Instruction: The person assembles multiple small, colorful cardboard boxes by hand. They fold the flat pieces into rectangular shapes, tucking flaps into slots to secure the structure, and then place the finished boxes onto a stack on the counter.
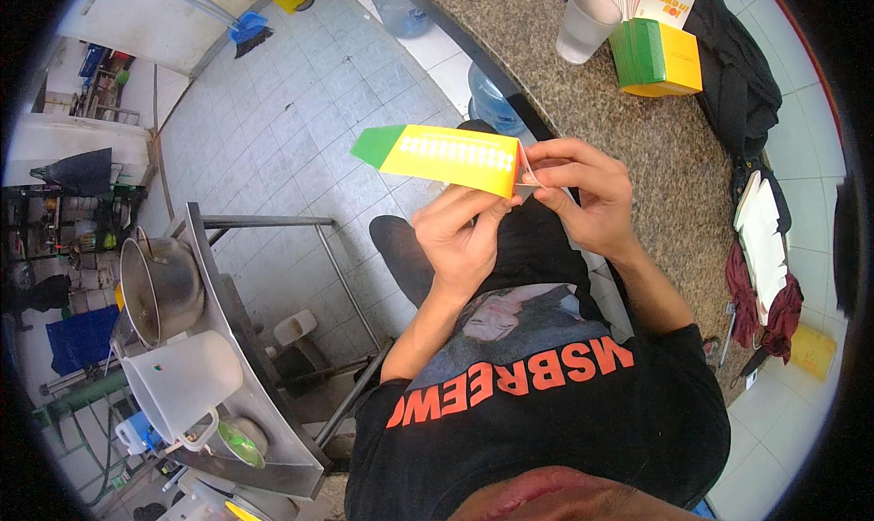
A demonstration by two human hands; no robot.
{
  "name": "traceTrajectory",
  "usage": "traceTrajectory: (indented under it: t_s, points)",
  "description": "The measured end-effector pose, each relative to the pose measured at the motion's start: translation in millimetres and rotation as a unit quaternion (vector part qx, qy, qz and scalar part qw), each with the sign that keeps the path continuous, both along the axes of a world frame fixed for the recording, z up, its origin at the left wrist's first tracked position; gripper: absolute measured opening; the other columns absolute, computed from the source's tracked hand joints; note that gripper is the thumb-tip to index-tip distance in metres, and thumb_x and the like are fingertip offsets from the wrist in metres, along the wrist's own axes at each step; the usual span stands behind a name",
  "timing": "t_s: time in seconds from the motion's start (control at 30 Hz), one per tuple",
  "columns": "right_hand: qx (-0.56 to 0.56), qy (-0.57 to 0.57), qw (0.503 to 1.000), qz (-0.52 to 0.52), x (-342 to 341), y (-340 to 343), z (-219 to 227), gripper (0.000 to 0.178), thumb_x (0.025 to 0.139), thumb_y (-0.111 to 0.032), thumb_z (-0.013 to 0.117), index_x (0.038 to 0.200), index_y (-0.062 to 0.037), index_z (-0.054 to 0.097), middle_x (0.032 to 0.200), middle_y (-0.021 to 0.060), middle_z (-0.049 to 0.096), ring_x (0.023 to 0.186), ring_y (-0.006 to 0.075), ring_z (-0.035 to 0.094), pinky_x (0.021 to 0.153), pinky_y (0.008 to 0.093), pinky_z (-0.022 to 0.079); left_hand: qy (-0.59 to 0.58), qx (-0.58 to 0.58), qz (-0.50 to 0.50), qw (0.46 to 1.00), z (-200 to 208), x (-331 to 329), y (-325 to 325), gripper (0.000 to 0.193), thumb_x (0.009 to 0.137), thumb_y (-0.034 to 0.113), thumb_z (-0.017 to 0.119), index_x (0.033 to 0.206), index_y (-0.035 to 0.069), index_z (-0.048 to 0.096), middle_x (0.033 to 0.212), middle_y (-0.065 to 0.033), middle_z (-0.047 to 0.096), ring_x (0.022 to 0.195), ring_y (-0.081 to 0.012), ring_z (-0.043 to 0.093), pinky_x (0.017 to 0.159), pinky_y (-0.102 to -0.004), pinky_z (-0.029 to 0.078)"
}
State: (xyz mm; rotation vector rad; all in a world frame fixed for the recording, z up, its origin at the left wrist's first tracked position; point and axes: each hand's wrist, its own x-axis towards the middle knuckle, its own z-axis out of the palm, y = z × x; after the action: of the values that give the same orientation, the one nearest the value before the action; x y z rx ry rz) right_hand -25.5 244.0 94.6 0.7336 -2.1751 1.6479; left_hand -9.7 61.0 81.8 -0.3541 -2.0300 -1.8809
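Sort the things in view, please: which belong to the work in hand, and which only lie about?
In use: yellow-and-green carton, gripped by left hand and right hand; probably the matching cartons on the granite counter.

Apparently just lying about: frosted cup, metal pot, white plastic pitcher, water jugs.

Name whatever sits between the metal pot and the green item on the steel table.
The white plastic pitcher sits between the metal pot and the green item, as the head view shows.
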Motion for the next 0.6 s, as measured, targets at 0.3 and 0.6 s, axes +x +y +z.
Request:
traceTrajectory:
  t_s: [0.3,0.6]
  points:
    - [-0.030,-0.058,0.998,0.025,1,3,2,0.014,0.089,-0.003,0.074,0.103,-0.0010,0.076,0.112,0.0168,0.073,0.102,0.0252,0.072,0.086,0.0336,0.057,0.072,-0.032,0.057,0.995,-4,-1,11,0.009,0.078,-0.003,0.079,0.087,-0.002,0.078,0.084,-0.0107,0.077,0.077,-0.0202,0.073,0.071,-0.0286,0.055]
    - [-0.072,-0.106,0.991,0.033,2,3,4,0.013,0.091,-0.003,0.073,0.104,0.0005,0.075,0.113,0.0166,0.073,0.105,0.0239,0.070,0.090,0.0343,0.054,0.039,-0.011,0.038,0.998,-11,-5,11,0.006,0.079,-0.002,0.080,0.084,0.000,0.078,0.081,-0.0082,0.077,0.075,-0.0169,0.072,0.069,-0.0269,0.053]
